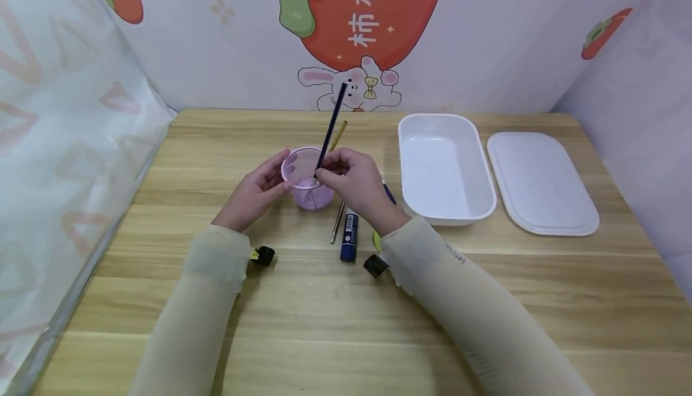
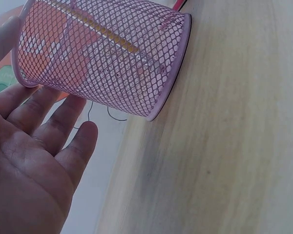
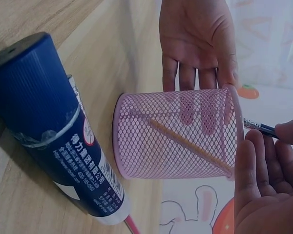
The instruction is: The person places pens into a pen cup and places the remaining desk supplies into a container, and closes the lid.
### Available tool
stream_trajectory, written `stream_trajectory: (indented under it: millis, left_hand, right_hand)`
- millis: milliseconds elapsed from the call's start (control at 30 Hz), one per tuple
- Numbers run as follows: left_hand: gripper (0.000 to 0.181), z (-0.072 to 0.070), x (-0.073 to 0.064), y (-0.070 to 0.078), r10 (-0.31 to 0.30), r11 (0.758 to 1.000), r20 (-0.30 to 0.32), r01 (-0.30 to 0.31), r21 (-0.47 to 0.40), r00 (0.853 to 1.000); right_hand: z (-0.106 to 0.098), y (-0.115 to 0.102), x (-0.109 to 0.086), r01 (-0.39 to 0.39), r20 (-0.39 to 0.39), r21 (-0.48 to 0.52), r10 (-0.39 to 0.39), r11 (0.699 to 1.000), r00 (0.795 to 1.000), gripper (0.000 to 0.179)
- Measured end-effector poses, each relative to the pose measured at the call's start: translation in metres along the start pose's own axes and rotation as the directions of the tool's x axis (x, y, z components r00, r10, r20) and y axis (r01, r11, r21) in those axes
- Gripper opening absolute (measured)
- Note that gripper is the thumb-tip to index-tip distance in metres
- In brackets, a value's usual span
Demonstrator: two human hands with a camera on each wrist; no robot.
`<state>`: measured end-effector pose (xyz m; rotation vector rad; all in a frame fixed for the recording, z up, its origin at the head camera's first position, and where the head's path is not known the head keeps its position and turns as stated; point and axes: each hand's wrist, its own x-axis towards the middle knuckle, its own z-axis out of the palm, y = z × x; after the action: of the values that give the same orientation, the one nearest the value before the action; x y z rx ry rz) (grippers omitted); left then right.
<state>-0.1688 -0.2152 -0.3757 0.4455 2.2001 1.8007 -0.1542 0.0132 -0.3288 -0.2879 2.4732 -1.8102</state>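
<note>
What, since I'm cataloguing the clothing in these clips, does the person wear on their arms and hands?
Long, pale beige sleeves: the left sleeve and the right sleeve both reach the wrist. Small dark lettering marks the right one near the cuff. A left black block and a right black block show beside the cuffs. The left hand and right hand wear no gloves.

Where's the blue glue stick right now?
In the head view, the glue stick lies on the table near the middle, below and to the right of the pink mesh cup, close to the right hand.
</note>
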Motion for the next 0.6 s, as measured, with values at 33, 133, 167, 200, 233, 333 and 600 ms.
stream_trajectory:
  millis: [33,133,167,200,233,333,600]
  left_hand:
    - [0.068,0.001,0.001,0.0,0.001,1.0,0.001,-0.001,-0.001,1.0]
    - [0.069,0.003,0.003,0.0,0.006,1.0,0.005,-0.006,-0.013,1.0]
    - [0.069,0.004,0.004,0.0,0.007,1.0,0.006,-0.007,-0.015,1.0]
    - [0.069,0.005,0.005,0.0,0.008,1.0,0.006,-0.008,-0.018,1.0]
    - [0.069,0.006,0.006,0.0,0.009,1.0,0.007,-0.009,-0.019,1.0]
    - [0.068,0.007,0.007,0.001,0.008,1.0,0.011,-0.008,-0.012,1.0]
    - [0.065,0.006,-0.004,0.014,-0.033,0.999,0.005,0.033,0.017,0.999]
  right_hand:
    - [-0.001,0.0,0.0,-0.001,-0.002,-0.009,0.001,1.0,1.0,0.009]
    - [-0.003,0.001,0.002,-0.013,-0.006,-0.033,0.013,0.999,1.0,0.009]
    - [-0.004,0.001,0.002,-0.02,-0.008,-0.039,0.02,0.999,1.0,0.009]
    - [-0.005,0.002,0.002,-0.028,-0.01,-0.044,0.027,0.999,1.0,0.009]
    - [-0.006,0.002,0.002,-0.035,-0.011,-0.05,0.035,0.998,0.999,0.009]
    - [-0.006,0.003,0.001,-0.057,-0.016,-0.072,0.056,0.996,0.998,0.009]
    - [-0.001,0.004,0.0,-0.069,0.01,-0.12,0.071,0.99,0.997,0.011]
